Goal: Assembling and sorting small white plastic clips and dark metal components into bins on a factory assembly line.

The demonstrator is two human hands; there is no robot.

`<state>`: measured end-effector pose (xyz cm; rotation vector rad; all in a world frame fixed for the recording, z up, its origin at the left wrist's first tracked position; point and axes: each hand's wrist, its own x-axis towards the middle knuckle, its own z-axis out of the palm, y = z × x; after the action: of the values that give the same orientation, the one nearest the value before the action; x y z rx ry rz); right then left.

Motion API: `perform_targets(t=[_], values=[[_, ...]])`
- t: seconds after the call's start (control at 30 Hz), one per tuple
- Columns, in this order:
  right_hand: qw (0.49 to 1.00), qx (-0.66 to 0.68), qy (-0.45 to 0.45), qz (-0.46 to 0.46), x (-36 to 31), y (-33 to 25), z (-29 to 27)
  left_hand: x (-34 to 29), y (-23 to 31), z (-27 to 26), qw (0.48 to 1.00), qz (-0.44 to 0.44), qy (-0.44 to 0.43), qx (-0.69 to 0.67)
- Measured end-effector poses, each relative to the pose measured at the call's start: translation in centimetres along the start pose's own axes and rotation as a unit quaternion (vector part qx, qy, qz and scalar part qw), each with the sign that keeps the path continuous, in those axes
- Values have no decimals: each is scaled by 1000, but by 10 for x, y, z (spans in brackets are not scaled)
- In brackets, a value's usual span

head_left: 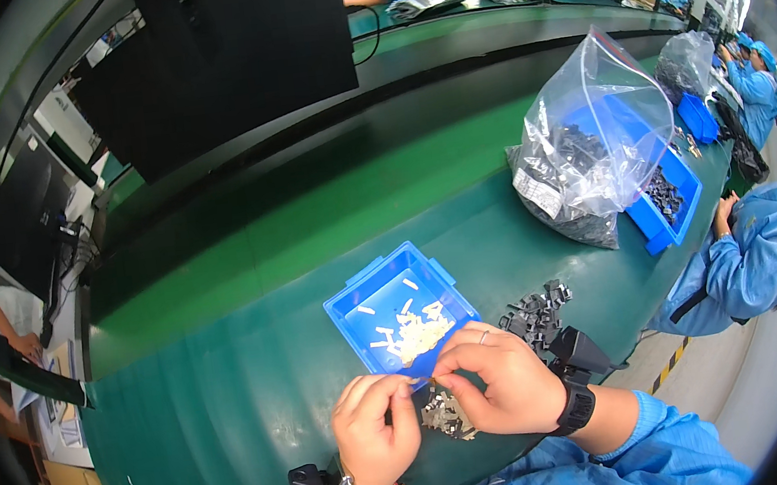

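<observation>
My left hand (376,428) and my right hand (508,380) meet at the fingertips, each in a pinch, over the near edge of a blue plastic tray (356,321). What they hold between them is too small to make out. Inside the tray lies a heap of small cream-white pieces (421,333), with several strewn around it. Beneath my right hand, partly covered by it, is a pile of small metallic pieces (443,415). Small black plastic parts (533,319) are heaped just beyond my right wrist.
A large clear bag of dark parts (571,164) stands at the right, beside a blue bin (658,233) holding black pieces. A co-worker in blue (755,249) sits at the right edge. Across the green table (231,375) hangs a dark panel (225,69). Another person's hand (29,348) shows at far left.
</observation>
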<state>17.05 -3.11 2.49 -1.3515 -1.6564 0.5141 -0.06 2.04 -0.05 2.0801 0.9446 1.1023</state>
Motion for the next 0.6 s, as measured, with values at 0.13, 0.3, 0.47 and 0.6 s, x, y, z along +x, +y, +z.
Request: perform_targets(t=[0.13,0.3,0.47,0.6], values=[[998,35,58,20,-6,9,-5,1,-10,5,997,10,35,73],[992,70,97,47,-19,20,-14,3,-14,11,986,43,49,151],[985,126,107,48,-31,26,-21,5,-16,16,987,15,64,146],[976,163,138,33,-41,30,-22,5,-21,20,989,17,84,125]])
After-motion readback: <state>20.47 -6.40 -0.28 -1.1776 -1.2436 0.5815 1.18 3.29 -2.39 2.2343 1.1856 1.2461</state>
